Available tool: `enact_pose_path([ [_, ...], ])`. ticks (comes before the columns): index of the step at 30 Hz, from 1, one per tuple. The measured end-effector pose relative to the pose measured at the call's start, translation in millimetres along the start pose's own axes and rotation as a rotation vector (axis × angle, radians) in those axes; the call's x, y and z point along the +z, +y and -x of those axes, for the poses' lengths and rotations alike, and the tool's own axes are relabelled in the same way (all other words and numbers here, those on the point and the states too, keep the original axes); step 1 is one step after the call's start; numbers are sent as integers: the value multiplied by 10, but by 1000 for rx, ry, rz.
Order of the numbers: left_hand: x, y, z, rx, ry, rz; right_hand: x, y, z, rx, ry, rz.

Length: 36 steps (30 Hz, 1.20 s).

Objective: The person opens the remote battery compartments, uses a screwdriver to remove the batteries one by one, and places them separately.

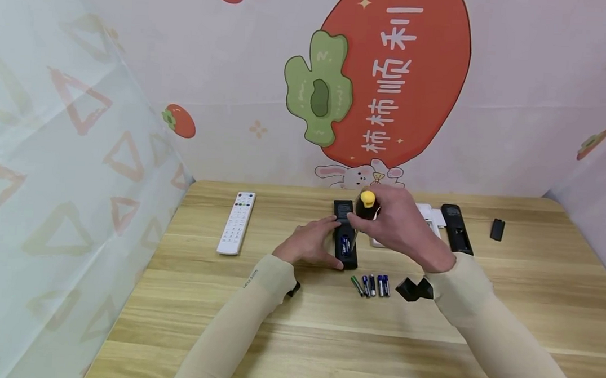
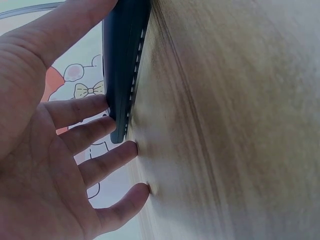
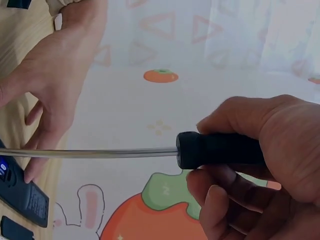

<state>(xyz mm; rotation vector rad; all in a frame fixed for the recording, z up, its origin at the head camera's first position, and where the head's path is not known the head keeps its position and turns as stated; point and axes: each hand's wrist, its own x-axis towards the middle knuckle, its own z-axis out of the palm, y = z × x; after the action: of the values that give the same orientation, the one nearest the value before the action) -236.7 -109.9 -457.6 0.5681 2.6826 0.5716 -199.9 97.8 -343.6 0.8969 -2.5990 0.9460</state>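
Note:
A black remote control [image 1: 343, 209] lies back up on the wooden table, its battery compartment uncovered with blue batteries [image 1: 345, 245] inside. My left hand [image 1: 311, 243] rests along the remote's left side. In the left wrist view, the thumb and the nearer fingertips touch that edge, while the other fingertips meet the table. My right hand [image 1: 400, 221] grips a screwdriver [image 3: 220, 150] by its black, yellow-capped handle. Its long metal shaft [image 3: 100, 153] points down at the battery compartment. Whether the tip touches a battery cannot be made out.
A white remote [image 1: 236, 223] lies left. Several loose batteries [image 1: 372, 285] lie in front of the black remote. Rightward are a partly hidden white device [image 1: 426, 212], another black remote [image 1: 454, 221], a small black cover [image 1: 497, 229] and black pieces [image 1: 414, 290]. Another dark piece [image 1: 294, 289] shows by the left cuff.

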Motion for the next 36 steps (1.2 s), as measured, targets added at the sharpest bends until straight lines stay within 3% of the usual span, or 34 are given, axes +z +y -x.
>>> enact_pose_path([
  [7,4,-2,-12,-10,-7,-22,-18,1,24,-36,-132,-15],
  [15,-7,19,-7,-20,-15,-17,27,38,154,-198,-63,-47],
  [36,-4,92,-32,-11,29,-73,-24,150,0,-82,-92,-147],
])
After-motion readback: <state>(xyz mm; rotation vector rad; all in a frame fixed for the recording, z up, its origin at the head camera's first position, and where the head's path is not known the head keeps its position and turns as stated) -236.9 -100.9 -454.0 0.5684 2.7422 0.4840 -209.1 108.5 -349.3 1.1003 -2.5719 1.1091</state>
